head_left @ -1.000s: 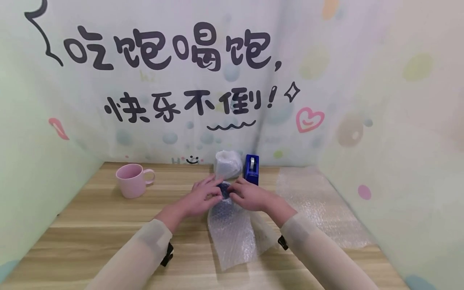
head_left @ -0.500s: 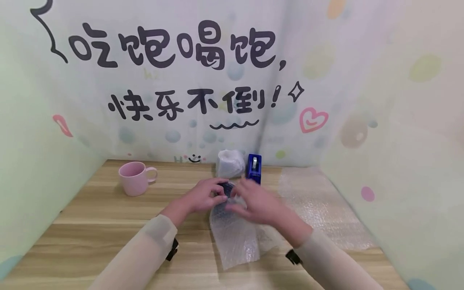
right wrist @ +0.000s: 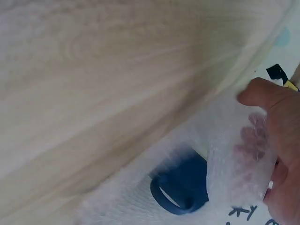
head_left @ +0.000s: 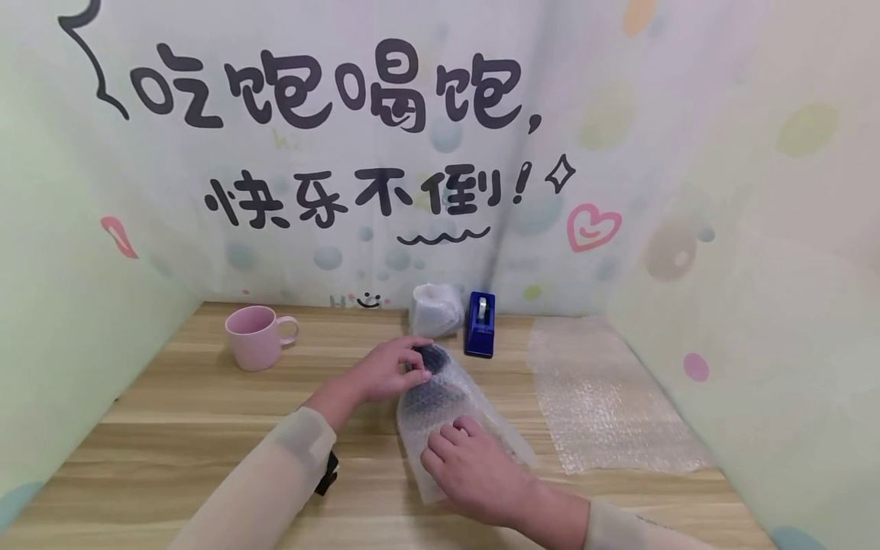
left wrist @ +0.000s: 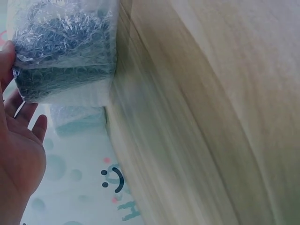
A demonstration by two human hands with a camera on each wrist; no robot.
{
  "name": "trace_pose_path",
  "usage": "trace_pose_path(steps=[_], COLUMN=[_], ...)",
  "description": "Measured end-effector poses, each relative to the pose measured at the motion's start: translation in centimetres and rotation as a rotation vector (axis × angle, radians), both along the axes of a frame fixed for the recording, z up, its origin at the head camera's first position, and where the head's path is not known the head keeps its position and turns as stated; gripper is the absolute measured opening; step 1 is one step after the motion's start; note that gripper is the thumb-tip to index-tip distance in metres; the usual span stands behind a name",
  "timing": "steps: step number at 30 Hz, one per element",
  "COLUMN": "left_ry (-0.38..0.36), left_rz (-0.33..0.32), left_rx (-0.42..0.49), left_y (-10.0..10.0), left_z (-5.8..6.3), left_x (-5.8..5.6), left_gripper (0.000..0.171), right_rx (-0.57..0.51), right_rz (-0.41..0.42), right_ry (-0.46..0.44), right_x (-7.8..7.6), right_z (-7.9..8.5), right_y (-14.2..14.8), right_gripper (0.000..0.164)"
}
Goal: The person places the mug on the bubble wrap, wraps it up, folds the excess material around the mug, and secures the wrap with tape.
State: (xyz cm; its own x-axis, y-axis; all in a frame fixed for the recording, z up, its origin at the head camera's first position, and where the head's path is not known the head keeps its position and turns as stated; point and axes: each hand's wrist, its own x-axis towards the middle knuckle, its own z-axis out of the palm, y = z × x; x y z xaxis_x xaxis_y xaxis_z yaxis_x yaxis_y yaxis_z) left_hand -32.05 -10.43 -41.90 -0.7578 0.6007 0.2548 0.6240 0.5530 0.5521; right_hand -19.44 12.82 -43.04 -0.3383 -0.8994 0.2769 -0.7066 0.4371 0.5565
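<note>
A dark blue mug point(head_left: 431, 359) stands in a bubble wrap sheet point(head_left: 443, 409) at mid-table. My left hand point(head_left: 385, 370) holds its top at the left, thumb and fingers at the rim. The left wrist view shows the wrapped mug point(left wrist: 65, 47) from the side, fingers reaching behind it. Nearer me, my right hand point(head_left: 474, 471) grips the sheet's loose front part. Through the clear plastic, the right wrist view shows the right fingers point(right wrist: 253, 140) behind the sheet, with the mug's handle point(right wrist: 164, 199) uncovered on the side facing that camera.
A pink mug point(head_left: 253, 340) stands at the back left. Behind the blue mug sits a wrapped bundle point(head_left: 437, 309), with a blue tape dispenser point(head_left: 480, 328) to its right. Another bubble wrap sheet point(head_left: 605, 405) lies flat at the right. A printed cloth point(head_left: 371, 153) hangs behind the table.
My right hand has left the mug's rim, come toward me and taken hold of the sheet's loose front part. The left hand has stayed at the mug.
</note>
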Motion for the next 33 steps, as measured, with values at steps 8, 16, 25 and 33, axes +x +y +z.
trace_pose_path(steps=[8,16,25,33], left_ry=[0.048,-0.040,-0.172,-0.267], left_rz=[-0.008,-0.001,0.045,0.057], left_rx=[0.041,0.106,0.179,0.257], left_y=[-0.2,-0.2,-0.5,-0.5], left_z=[-0.5,-1.1,-1.2,-0.9], left_x=[-0.2,0.0,0.3,0.3], left_gripper=[0.020,0.039,0.036,0.055], right_rx=[-0.337,-0.589,-0.568,-0.584], right_rz=[-0.011,-0.179,-0.268,-0.249], right_ry=[-0.193,-0.569,-0.598,-0.369], right_x=[-5.3,-10.0,-11.6,-11.5], right_z=[5.1,4.9,4.8,4.5], right_y=[-1.1,-1.8,-2.0,-2.2], right_gripper=[0.013,0.015,0.009,0.029])
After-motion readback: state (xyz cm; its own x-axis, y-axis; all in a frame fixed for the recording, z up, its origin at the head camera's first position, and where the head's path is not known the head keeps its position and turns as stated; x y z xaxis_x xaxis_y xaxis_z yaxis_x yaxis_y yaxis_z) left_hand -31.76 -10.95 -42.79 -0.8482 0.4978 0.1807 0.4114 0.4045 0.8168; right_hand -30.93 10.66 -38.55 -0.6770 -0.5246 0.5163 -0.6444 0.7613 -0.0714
